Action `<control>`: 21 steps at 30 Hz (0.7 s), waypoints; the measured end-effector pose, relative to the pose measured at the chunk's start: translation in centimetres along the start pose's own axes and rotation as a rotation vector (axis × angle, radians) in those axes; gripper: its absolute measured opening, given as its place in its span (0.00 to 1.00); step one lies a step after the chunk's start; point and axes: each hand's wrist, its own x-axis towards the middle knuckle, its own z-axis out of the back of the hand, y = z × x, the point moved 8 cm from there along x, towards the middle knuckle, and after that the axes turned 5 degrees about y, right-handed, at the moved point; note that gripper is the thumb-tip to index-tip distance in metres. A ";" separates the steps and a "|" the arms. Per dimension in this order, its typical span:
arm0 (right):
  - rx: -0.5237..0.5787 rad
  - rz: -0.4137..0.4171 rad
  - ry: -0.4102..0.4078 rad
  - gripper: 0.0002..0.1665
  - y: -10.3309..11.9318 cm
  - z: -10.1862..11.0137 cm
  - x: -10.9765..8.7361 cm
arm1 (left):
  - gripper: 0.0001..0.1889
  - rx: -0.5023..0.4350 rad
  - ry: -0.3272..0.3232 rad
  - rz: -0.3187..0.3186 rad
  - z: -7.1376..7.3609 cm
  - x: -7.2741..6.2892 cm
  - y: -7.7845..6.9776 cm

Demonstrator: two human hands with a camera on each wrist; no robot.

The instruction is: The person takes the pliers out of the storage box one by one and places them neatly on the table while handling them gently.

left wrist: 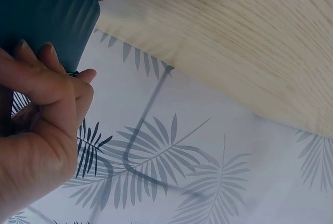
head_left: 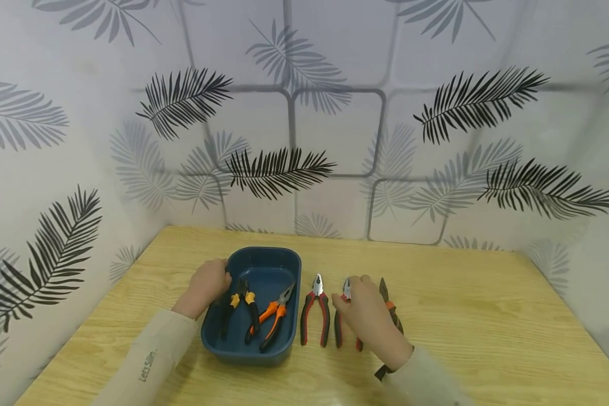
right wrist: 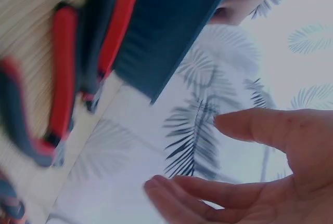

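Note:
My left hand point(head_left: 206, 286) grips the left rim of a blue plastic bin point(head_left: 254, 358), its fingers curled over the edge. Inside lie yellow-and-black pliers point(head_left: 254, 313) and orange-and-black long-nose pliers point(head_left: 271, 321). Above a second pair of red-and-black pliers point(head_left: 338, 330) is my right hand point(head_left: 369, 317), covering part of them. In the right wrist view, this hand point(right wrist: 296, 161) has thumb and fingers spread apart with nothing between them. Another pair of pliers with an orange band point(head_left: 390, 306) shows just beyond it, partly hidden.
A first pair of red-and-black pliers point(head_left: 318, 301) lies on the wooden table point(head_left: 467, 316) between the bin and my right hand. A wall point(head_left: 335, 129) with a leaf pattern stands at the table's back edge.

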 end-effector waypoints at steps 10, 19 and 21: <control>0.232 0.066 0.045 0.26 4.2 -1.5 1.2 | 0.20 0.007 -0.010 -0.008 0.1 0.3 -0.1; 0.335 0.194 0.236 0.27 7.6 -5.1 1.8 | 0.21 -0.001 0.002 0.009 -0.3 0.4 0.4; 0.350 0.205 0.260 0.28 8.1 -5.7 2.0 | 0.21 0.003 0.000 0.005 -0.3 0.3 0.4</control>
